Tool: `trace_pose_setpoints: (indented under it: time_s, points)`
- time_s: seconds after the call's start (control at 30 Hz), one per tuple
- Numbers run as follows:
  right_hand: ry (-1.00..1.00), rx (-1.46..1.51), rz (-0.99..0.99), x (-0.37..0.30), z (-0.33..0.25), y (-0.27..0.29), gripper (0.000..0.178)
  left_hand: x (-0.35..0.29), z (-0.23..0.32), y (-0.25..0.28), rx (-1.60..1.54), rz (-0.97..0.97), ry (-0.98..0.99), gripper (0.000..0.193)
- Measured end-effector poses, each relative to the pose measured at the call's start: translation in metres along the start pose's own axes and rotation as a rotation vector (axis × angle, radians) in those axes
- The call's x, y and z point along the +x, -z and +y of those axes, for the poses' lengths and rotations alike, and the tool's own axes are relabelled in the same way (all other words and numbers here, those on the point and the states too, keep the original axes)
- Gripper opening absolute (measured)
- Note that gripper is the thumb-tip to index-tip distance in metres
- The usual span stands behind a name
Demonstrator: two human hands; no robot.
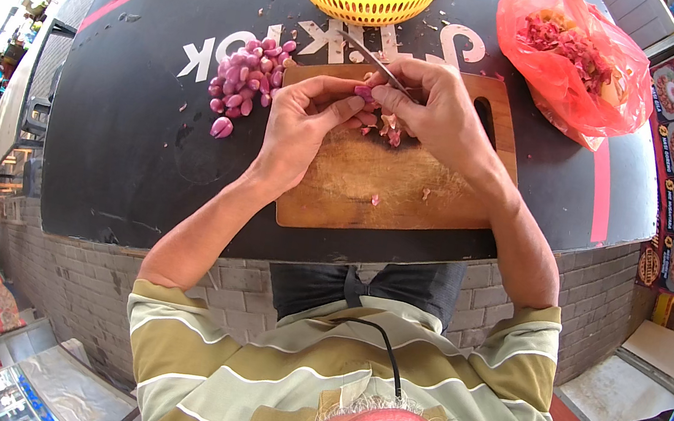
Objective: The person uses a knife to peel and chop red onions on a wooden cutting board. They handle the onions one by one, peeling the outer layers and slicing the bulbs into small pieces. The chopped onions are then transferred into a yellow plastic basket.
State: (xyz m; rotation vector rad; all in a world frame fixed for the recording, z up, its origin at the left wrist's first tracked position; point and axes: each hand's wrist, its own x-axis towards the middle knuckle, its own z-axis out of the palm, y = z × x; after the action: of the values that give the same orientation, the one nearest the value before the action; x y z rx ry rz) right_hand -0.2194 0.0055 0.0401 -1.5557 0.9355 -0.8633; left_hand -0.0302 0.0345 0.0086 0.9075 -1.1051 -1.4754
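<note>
Over a wooden cutting board (390, 192), my two hands meet around a small purple shallot (364, 92). My left hand (308, 117) pinches the shallot between thumb and fingers. In my right hand (435, 108) is a knife (377, 64), its blade pointing up and to the left, away from me; the thumb of that hand lies against the shallot. Bits of skin and shallot pieces (390, 130) lie on the board just below the fingers. To the left of the board sits a pile of peeled purple shallots (244, 77), with one shallot (222, 127) a little apart at its near side.
A yellow plastic basket (366, 6) of brownish-skinned bulbs stands at the table's far side. At the far right is a red plastic bag (573, 101) holding shallot skins. Skin scraps dot the black table (123, 157), whose near edge runs just before my body.
</note>
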Motion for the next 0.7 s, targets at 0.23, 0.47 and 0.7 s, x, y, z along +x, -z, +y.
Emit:
trace_pose_setpoints:
  time_s: [0.23, 0.47, 0.7]
  points:
    - [0.079, -0.174, 0.043, -0.0013, -0.0018, -0.0042, 0.015, -0.0019, 0.0006, -0.0012, 0.111, 0.029, -0.035, 0.020]
    - [0.123, -0.295, 0.048, -0.0013, 0.0019, -0.0009, 0.014, -0.0018, -0.0033, -0.0009, 0.156, 0.004, -0.026, 0.022]
    - [0.077, -0.176, 0.050, 0.0003, 0.0014, 0.0009, 0.015, 0.0018, 0.0012, 0.0045, 0.068, -0.014, 0.048, 0.021]
